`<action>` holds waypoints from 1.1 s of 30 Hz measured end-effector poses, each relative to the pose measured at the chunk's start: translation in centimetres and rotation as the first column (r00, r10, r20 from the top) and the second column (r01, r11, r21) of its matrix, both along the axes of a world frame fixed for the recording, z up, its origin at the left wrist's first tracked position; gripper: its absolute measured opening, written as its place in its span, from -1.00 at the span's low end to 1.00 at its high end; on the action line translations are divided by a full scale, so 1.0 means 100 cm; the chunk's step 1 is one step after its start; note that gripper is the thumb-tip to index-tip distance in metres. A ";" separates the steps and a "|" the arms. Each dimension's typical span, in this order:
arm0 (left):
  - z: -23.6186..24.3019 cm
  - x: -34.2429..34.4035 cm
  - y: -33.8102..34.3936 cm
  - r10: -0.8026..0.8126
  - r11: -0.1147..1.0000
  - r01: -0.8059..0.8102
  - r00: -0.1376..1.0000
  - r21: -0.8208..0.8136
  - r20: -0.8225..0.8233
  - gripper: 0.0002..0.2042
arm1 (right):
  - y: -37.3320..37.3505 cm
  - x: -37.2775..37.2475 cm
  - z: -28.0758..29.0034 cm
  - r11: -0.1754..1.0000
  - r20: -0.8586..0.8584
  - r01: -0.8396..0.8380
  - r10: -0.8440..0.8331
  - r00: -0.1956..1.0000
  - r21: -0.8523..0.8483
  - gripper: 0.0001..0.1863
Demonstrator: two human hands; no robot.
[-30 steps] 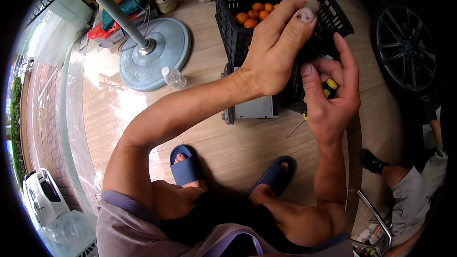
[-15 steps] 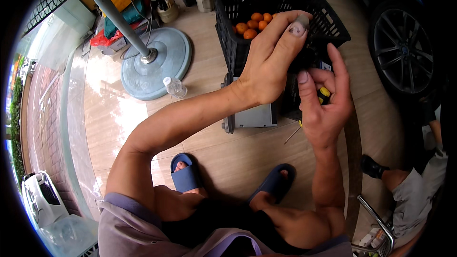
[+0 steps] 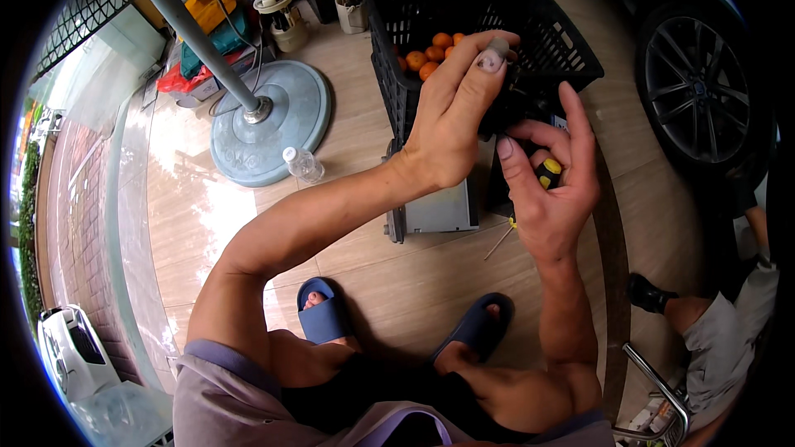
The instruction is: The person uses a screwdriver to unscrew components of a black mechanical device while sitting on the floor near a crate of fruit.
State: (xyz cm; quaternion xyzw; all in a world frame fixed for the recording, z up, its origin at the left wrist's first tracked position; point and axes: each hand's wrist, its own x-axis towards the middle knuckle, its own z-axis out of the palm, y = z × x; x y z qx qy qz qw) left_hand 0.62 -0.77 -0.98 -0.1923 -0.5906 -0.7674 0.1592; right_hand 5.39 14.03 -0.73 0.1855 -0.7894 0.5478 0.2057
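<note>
Palming a yellow-and-black screwdriver (image 3: pixel 547 172) in our right hand (image 3: pixel 551 203), head view: curled fingers look wrapped around the handle, thumb and forefinger spread apart, slim shaft sticking out below, tilted down and to the left. Tool sits below the near side of the black ventilated crate (image 3: pixel 571 58), to the right of the grey box (image 3: pixel 439 211). Our left hand (image 3: pixel 447 120) is up in front of the crate, thumb and forefinger tips close together; can't tell whether anything is pinched there, contact is hidden. Black shape (image 3: pixel 530 108) between the hands is too dark to read: can't say if it's held or just behind. Our judgement on handling: lock the handle with the lower fingers only, so thumb and forefinger can do the fine work; aim the shaft at the floor, tip away from the left wrist and our blue slide sandals (image 3: pixel 325 314); roll the left wrist a touch so we can see what the fingertips do. Left elbow is out wide; we'd tuck it in for steadiness. Oranges (image 3: pixel 417 60) in the crate show beside the left fingers, so mind the knuckles.
</note>
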 end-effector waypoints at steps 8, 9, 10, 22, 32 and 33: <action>-0.002 0.000 0.000 -0.028 0.999 0.029 0.999 0.014 -0.016 -0.61 | -0.004 -0.004 -0.004 0.997 0.054 -0.014 0.018 0.998 -0.073 -0.22; 0.000 0.001 0.000 -0.035 0.999 0.036 0.999 0.020 -0.008 -0.62 | -0.004 -0.004 -0.003 0.998 0.040 -0.019 0.022 0.999 -0.068 -0.22; 0.000 0.001 0.000 -0.039 0.999 0.039 0.999 0.023 -0.004 -0.62 | -0.003 -0.003 -0.002 0.998 0.039 -0.019 0.022 0.999 -0.067 -0.22; -0.005 -0.003 0.002 -0.034 0.999 0.034 0.999 0.002 -0.028 -0.60 | -0.001 -0.003 -0.002 0.995 0.048 -0.029 0.034 0.998 -0.091 -0.20; -0.002 0.004 0.000 -0.043 0.998 0.042 0.999 -0.040 -0.020 -0.56 | -0.003 -0.002 -0.003 0.994 0.097 -0.019 0.030 0.995 -0.111 -0.24; -0.002 0.005 0.001 -0.035 0.999 0.033 0.998 -0.038 -0.045 -0.55 | -0.002 -0.002 -0.003 0.993 0.105 -0.023 0.035 0.994 -0.115 -0.25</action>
